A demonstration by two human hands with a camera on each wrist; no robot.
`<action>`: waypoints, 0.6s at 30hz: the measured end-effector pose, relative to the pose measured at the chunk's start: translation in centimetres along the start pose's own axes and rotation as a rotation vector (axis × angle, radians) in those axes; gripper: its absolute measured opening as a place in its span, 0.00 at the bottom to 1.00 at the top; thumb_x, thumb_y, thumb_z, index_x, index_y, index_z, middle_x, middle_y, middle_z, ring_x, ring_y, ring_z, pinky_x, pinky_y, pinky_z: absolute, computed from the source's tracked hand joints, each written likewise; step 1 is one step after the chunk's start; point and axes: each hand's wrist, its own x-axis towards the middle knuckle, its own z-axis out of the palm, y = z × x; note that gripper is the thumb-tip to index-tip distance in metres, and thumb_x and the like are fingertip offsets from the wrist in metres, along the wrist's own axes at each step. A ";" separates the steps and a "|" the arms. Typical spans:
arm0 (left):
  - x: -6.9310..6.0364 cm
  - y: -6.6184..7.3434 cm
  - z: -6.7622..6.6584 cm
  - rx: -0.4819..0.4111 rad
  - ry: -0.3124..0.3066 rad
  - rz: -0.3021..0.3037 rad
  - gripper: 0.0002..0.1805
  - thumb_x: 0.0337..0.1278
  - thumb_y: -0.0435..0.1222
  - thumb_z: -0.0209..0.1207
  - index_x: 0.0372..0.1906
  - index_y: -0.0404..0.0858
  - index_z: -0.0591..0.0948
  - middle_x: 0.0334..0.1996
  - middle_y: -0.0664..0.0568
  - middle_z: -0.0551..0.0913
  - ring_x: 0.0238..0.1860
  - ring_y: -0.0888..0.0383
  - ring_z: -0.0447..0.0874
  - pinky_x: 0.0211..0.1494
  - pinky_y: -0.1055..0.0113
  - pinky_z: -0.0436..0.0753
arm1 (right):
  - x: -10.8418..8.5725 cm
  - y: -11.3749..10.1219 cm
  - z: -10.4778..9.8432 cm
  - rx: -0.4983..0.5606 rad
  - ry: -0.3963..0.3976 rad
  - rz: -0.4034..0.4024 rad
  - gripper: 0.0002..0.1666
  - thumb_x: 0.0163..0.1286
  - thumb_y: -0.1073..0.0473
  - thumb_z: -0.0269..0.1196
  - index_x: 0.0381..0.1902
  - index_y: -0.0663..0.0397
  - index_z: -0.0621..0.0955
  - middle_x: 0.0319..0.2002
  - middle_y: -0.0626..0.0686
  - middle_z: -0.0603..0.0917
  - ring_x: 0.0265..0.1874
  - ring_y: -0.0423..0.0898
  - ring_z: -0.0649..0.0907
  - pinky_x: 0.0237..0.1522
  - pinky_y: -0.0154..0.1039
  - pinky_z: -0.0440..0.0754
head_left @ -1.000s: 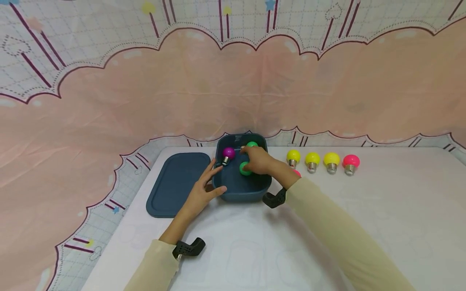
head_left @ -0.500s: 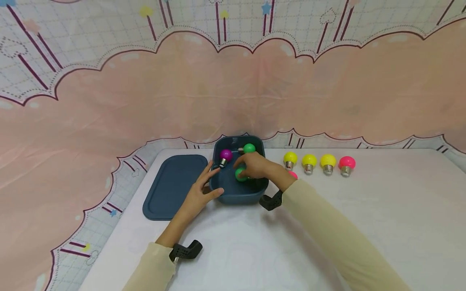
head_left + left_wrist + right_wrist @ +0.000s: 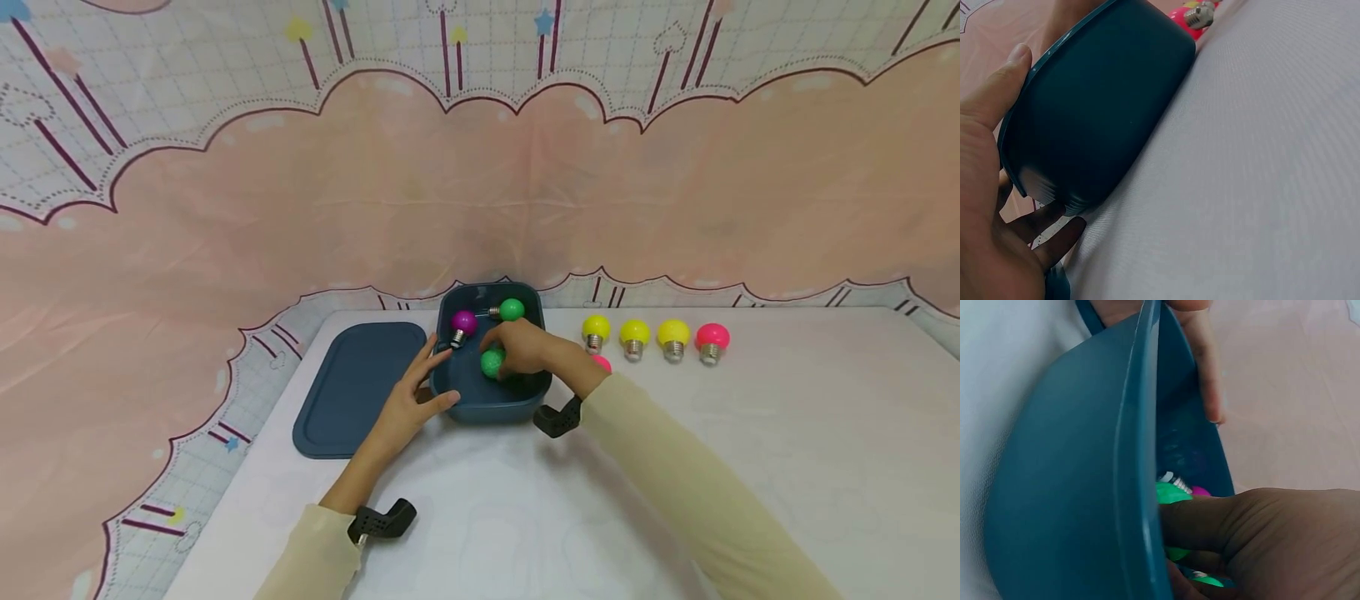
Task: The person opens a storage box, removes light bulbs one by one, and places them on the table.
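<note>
A dark blue plastic box (image 3: 491, 410) stands on the table. My right hand (image 3: 525, 346) reaches down into it and pinches a green light bulb (image 3: 492, 363); the bulb's base is hidden by the hand. A second green bulb (image 3: 512, 309) and a purple bulb (image 3: 464, 322) lie farther back inside the box. With fingers fairly straight, my left hand (image 3: 408, 404) rests against the box's left side, the thumb by the near rim. The left wrist view shows this hand (image 3: 991, 206) spread along the box wall (image 3: 1104, 94).
A dark blue lid (image 3: 360, 387) lies flat to the left of the box. Right of the box, several yellow bulbs (image 3: 634, 333) and a pink bulb (image 3: 712, 337) stand in a row. Another pink bulb (image 3: 602, 363) is partly hidden by the right forearm. A patterned cloth (image 3: 450, 192) hangs behind.
My right hand has shifted slightly toward the near side of the box with the green bulb, uncovering the other green bulb behind. The left hand keeps its place on the box.
</note>
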 end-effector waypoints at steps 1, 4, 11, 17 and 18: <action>-0.1 0.5 0.0 -0.001 -0.003 -0.003 0.33 0.62 0.31 0.60 0.71 0.37 0.63 0.76 0.45 0.43 0.69 0.36 0.56 0.63 0.44 0.65 | -0.1 0.0 0.0 0.005 0.016 -0.005 0.26 0.59 0.62 0.70 0.56 0.54 0.80 0.54 0.56 0.80 0.48 0.51 0.77 0.53 0.45 0.76; -0.1 0.5 0.0 0.009 -0.004 -0.005 0.34 0.62 0.32 0.60 0.71 0.37 0.63 0.76 0.46 0.43 0.69 0.37 0.56 0.63 0.45 0.66 | -0.6 0.1 -0.3 0.039 0.076 -0.021 0.26 0.59 0.61 0.70 0.56 0.53 0.80 0.53 0.55 0.81 0.47 0.51 0.78 0.52 0.45 0.77; 0.1 -0.2 -0.3 0.023 0.006 -0.001 0.34 0.61 0.31 0.60 0.71 0.36 0.63 0.76 0.46 0.44 0.69 0.36 0.56 0.62 0.44 0.67 | -2.7 0.5 -1.4 0.189 0.243 -0.027 0.27 0.61 0.55 0.69 0.58 0.52 0.78 0.49 0.56 0.82 0.45 0.50 0.80 0.44 0.40 0.80; 0.7 -2.7 0.0 0.017 0.010 0.020 0.34 0.61 0.33 0.61 0.72 0.39 0.63 0.76 0.53 0.43 0.68 0.36 0.57 0.62 0.44 0.67 | -5.7 2.0 -2.4 0.319 0.349 0.020 0.28 0.61 0.53 0.69 0.59 0.52 0.77 0.48 0.55 0.80 0.42 0.50 0.82 0.39 0.40 0.81; 0.7 -2.9 0.1 0.018 0.012 0.020 0.34 0.62 0.34 0.61 0.72 0.40 0.63 0.76 0.55 0.43 0.68 0.37 0.57 0.62 0.44 0.67 | -6.3 2.4 -2.6 0.330 0.359 0.028 0.28 0.61 0.53 0.69 0.59 0.51 0.77 0.49 0.55 0.80 0.41 0.50 0.82 0.40 0.41 0.81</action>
